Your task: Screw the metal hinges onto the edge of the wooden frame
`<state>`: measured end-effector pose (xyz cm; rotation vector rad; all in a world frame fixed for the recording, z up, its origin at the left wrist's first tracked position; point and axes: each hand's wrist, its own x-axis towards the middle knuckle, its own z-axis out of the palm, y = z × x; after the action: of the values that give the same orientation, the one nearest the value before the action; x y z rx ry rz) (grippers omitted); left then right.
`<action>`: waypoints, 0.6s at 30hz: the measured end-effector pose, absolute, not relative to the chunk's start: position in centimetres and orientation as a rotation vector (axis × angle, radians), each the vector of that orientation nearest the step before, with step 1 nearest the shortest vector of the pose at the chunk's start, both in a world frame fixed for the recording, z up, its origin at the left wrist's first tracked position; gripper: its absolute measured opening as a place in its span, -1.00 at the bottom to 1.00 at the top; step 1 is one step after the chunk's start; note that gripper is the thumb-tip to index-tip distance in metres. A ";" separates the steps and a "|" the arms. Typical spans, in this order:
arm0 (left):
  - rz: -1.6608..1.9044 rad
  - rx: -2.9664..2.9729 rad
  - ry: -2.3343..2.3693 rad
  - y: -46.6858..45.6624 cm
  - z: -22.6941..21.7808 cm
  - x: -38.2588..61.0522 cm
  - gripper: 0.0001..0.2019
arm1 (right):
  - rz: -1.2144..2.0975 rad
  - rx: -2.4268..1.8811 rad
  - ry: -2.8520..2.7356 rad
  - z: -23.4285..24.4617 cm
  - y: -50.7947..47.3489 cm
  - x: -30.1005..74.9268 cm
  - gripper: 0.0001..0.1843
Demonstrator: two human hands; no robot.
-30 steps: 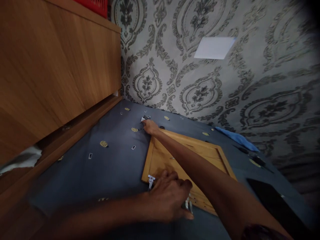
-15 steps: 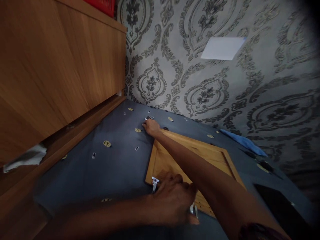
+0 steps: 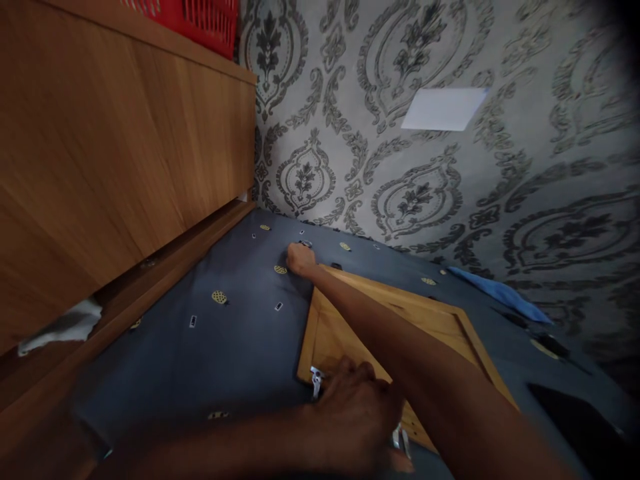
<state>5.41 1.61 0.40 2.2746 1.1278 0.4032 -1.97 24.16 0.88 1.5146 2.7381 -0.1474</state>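
Observation:
A wooden panel (image 3: 345,327) with a raised frame lies on dark blue patterned cloth (image 3: 240,353). My left hand (image 3: 353,410) is closed over its near edge, fingers curled on the panel and thumb outside the edge. Beside that hand is a metal hinge (image 3: 317,379), fixed at the panel's near left corner. More metal hardware (image 3: 400,438) shows by the thumb. My right arm crosses above the panel. Beyond its far left corner, my right hand (image 3: 301,259) is closed low over the cloth. A small grey metallic piece (image 3: 305,244) shows just behind it; the fingertips are hidden.
Wooden drawers (image 3: 150,133) rise at the left, with white material (image 3: 65,327) in the gap below. A red basket (image 3: 210,23) sits on top. The patterned wall (image 3: 340,133) stands behind. At the right lie a blue cloth (image 3: 500,293) and a dark flat object (image 3: 575,420).
The view has shifted a little, so everything sits slightly lower. My right fingers have turned and closed further, hiding the shiny bit at their tips. My left hand stays at the panel's edge.

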 end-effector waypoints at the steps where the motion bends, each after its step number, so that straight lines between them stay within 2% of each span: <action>1: 0.406 2.272 1.134 1.6 0.4 5.4 -0.44 | -0.153 1.510 2.738 0.9 24.1 -1.9 -0.59; 9: 0.336 2.275 1.146 1.6 1.1 5.3 -0.35 | -0.237 1.550 2.746 0.9 24.0 -1.4 -0.58; 18: 0.304 2.299 1.171 1.6 1.0 5.4 -0.38 | -0.527 1.565 2.783 -0.1 25.0 -1.6 -0.57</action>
<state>5.45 1.56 1.04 2.2990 1.1712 0.3039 -1.60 25.03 -0.08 1.5653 2.7828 -0.5266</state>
